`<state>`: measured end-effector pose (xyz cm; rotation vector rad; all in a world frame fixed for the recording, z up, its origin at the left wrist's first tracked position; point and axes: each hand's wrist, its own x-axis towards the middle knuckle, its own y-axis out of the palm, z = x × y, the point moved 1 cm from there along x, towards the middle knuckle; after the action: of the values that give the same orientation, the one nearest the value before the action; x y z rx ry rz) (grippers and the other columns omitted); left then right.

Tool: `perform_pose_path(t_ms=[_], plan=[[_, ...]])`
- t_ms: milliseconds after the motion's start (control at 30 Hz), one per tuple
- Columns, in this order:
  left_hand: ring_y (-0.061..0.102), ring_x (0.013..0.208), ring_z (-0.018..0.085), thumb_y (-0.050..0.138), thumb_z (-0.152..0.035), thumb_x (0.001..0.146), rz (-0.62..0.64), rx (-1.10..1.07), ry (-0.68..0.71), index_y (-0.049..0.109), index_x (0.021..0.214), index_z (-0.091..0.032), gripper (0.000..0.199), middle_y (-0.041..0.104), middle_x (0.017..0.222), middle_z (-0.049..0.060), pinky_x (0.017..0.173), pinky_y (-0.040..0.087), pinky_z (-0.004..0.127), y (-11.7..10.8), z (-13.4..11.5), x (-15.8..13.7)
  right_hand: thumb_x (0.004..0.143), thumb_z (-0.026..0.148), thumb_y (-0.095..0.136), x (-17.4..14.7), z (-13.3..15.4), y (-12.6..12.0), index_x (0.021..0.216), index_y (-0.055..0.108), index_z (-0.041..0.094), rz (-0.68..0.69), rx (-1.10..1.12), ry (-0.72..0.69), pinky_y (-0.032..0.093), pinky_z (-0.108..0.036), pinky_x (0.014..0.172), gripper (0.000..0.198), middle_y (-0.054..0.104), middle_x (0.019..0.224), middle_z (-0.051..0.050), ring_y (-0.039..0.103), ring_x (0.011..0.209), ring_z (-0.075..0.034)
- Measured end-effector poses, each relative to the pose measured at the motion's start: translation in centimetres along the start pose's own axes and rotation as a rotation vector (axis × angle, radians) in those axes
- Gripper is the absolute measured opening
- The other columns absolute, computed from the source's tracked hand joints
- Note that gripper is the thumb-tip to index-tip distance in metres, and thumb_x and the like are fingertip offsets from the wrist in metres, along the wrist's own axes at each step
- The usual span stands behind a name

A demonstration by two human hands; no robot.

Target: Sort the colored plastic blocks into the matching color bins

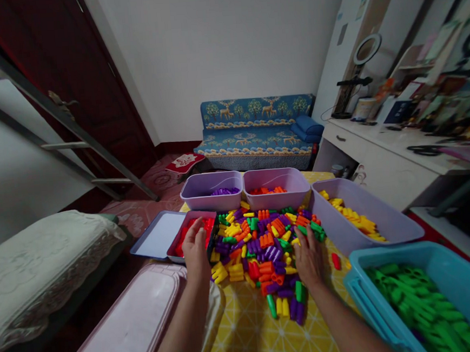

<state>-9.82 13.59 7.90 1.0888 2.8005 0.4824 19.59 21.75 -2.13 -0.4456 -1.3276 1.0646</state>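
Note:
A mixed pile of plastic building pieces point(264, 241) in purple, orange, yellow, green and red lies on the yellow patterned tablecloth point(255, 326). My left hand point(195, 247) is over a shallow box point(178, 258) of red pieces point(210, 223), left of the pile. Its fingers are curled together, and whatever they hold is hidden. At the pile's right side, my right hand point(307, 256) rests palm down with fingers apart, touching pieces near some green ones point(317, 229). A single red piece point(336, 261) lies just right of that hand.
Behind the pile stand a lilac bin point(212, 202) with purple pieces and another lilac bin point(277, 200) with orange ones. To the right are a lilac bin point(402, 229) of yellow pieces and a blue bin point(359, 280) of green ones. A pale lid point(128, 320) lies front left.

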Motion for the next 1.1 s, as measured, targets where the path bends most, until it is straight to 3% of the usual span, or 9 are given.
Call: perform_pose_path(t_ms=[100, 233, 333, 400, 567, 700, 867, 967, 1100], plan=[[0.066, 0.097, 0.021, 0.062, -0.032, 0.079, 0.200, 0.216, 0.038, 0.073, 0.097, -0.018, 0.025, 0.073, 0.101, 0.008, 0.089, 0.050, 0.032, 1.1, 1.2, -1.4, 0.090, 0.013, 0.039, 0.1, 0.4, -0.5, 0.136, 0.053, 0.026, 0.016, -0.030, -0.088, 0.039, -0.046, 0.103, 0.049, 0.037, 0.152, -0.011, 0.039, 0.135, -0.028], [0.066, 0.087, 0.023, 0.061, -0.016, 0.076, 0.464, 0.628, 0.202, 0.076, 0.083, -0.022, 0.018, 0.074, 0.088, 0.008, 0.085, 0.049, 0.034, 2.1, 3.0, -3.1, 0.091, 0.020, 0.044, 0.0, 0.6, -0.7, 0.126, 0.061, 0.025, 0.052, -0.095, -0.098, 0.039, -0.046, 0.102, 0.040, 0.042, 0.148, -0.011, 0.042, 0.130, -0.030], [0.065, 0.089, 0.024, 0.056, -0.008, 0.075, 0.638, 0.858, 0.342, 0.076, 0.085, -0.023, 0.027, 0.073, 0.090, 0.009, 0.086, 0.047, 0.035, 2.3, 4.2, -3.9, 0.092, 0.022, 0.044, 0.0, 0.6, -0.7, 0.128, 0.060, 0.025, 0.079, -0.108, -0.077, 0.040, -0.046, 0.099, 0.040, 0.041, 0.149, -0.011, 0.048, 0.123, -0.029], [0.064, 0.094, 0.025, 0.053, -0.005, 0.074, 0.689, 0.948, 0.381, 0.076, 0.093, -0.022, 0.034, 0.073, 0.097, 0.010, 0.087, 0.047, 0.037, 2.5, 4.8, -4.3, 0.091, 0.021, 0.045, 0.0, 0.6, -0.7, 0.127, 0.061, 0.024, 0.083, -0.110, -0.073, 0.040, -0.045, 0.099, 0.040, 0.041, 0.149, -0.012, 0.048, 0.122, -0.029], [0.056, 0.113, 0.029, 0.060, -0.005, 0.068, 0.678, 0.972, 0.416, 0.066, 0.122, -0.027, 0.059, 0.064, 0.127, 0.009, 0.100, 0.041, 0.043, 3.8, 5.6, -4.7, 0.090, 0.020, 0.046, 0.0, 0.7, -0.9, 0.127, 0.060, 0.025, 0.087, -0.128, -0.076, 0.041, -0.044, 0.097, 0.040, 0.042, 0.148, -0.011, 0.049, 0.119, -0.028], [0.049, 0.121, 0.032, 0.063, -0.005, 0.067, 0.753, 1.073, 0.418, 0.063, 0.126, -0.031, 0.064, 0.059, 0.134, 0.007, 0.102, 0.038, 0.046, 5.1, 6.1, -5.2, 0.090, 0.020, 0.046, 0.1, 0.9, -1.1, 0.127, 0.061, 0.024, 0.084, -0.157, -0.076, 0.042, -0.044, 0.095, 0.040, 0.042, 0.148, -0.011, 0.051, 0.113, -0.029], [0.055, 0.111, 0.029, 0.060, -0.009, 0.074, 0.713, 1.110, 0.395, 0.070, 0.114, -0.028, 0.045, 0.066, 0.115, 0.008, 0.093, 0.041, 0.041, 5.4, 6.9, -5.6, 0.089, 0.020, 0.046, 0.2, 1.0, -1.5, 0.126, 0.061, 0.025, 0.073, -0.145, -0.087, 0.041, -0.045, 0.095, 0.041, 0.043, 0.147, -0.010, 0.051, 0.114, -0.029], [0.061, 0.096, 0.024, 0.058, -0.014, 0.079, 0.616, 0.941, 0.318, 0.072, 0.103, -0.026, 0.030, 0.070, 0.097, 0.007, 0.086, 0.043, 0.034, 5.1, 7.4, -5.0, 0.088, 0.020, 0.046, 0.2, 1.1, -1.5, 0.126, 0.061, 0.025, 0.073, -0.138, -0.077, 0.042, -0.045, 0.095, 0.041, 0.043, 0.147, -0.010, 0.051, 0.114, -0.028], [0.064, 0.077, 0.022, 0.064, -0.021, 0.078, 0.391, 0.654, 0.120, 0.070, 0.095, -0.022, 0.018, 0.070, 0.079, 0.005, 0.074, 0.045, 0.030, 4.9, 7.9, -3.2, 0.088, 0.019, 0.046, 0.2, 1.1, -1.6, 0.126, 0.061, 0.024, 0.084, -0.147, -0.073, 0.042, -0.044, 0.095, 0.041, 0.042, 0.148, -0.011, 0.051, 0.116, -0.028]])
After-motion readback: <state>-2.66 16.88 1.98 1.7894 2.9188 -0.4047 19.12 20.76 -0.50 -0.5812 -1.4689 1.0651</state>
